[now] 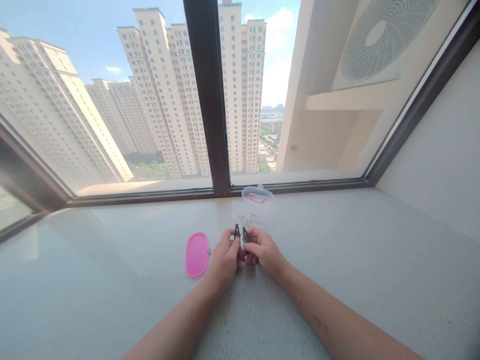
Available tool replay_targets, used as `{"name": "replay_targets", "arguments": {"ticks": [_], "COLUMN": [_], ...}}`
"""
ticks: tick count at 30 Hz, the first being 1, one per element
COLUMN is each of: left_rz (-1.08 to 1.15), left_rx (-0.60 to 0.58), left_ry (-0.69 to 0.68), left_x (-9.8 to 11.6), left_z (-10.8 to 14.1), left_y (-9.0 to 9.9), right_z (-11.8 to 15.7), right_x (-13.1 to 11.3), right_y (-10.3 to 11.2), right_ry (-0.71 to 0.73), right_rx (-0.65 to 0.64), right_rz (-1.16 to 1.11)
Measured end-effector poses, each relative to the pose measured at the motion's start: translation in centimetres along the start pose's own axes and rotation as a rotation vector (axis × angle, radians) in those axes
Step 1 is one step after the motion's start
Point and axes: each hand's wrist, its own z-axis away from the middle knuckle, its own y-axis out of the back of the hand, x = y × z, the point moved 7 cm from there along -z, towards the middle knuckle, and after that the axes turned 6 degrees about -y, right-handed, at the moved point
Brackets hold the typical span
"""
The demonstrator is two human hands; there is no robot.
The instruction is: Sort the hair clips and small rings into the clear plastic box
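Black clip point(246, 235) in right hand point(263, 249)

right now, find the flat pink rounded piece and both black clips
Flat pink rounded piece point(197, 255): head view, its middle
Black clip point(237, 232) in left hand point(225, 254): head view, upper part
Black clip point(245, 234) in right hand point(266, 250): head view, upper part

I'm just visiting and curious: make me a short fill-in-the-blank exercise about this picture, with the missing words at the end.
1. The left clip, in the left hand, and the right clip, in the right hand, are both ____ in colour.
2. Of the two hands, the pink oval piece lies nearer the ____ one.
3. The handle on the clear container is ____.
4. Outside, the round fan is on the picture's ____-hand side.

Missing words: black; left; pink; right.
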Motion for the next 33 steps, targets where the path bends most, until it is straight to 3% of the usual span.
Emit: {"name": "replay_targets", "arguments": {"ticks": [33], "left_rz": [-0.033], "left_rx": [0.024], "left_ry": [-0.008], "left_x": [0.51], "left_z": [0.20], "left_y": [0.68], "right_z": [0.37], "right_x": [-0.93], "right_y": [-0.54], "right_ry": [0.028], "right_rx": [-0.002], "right_rz": [-0.012]}}
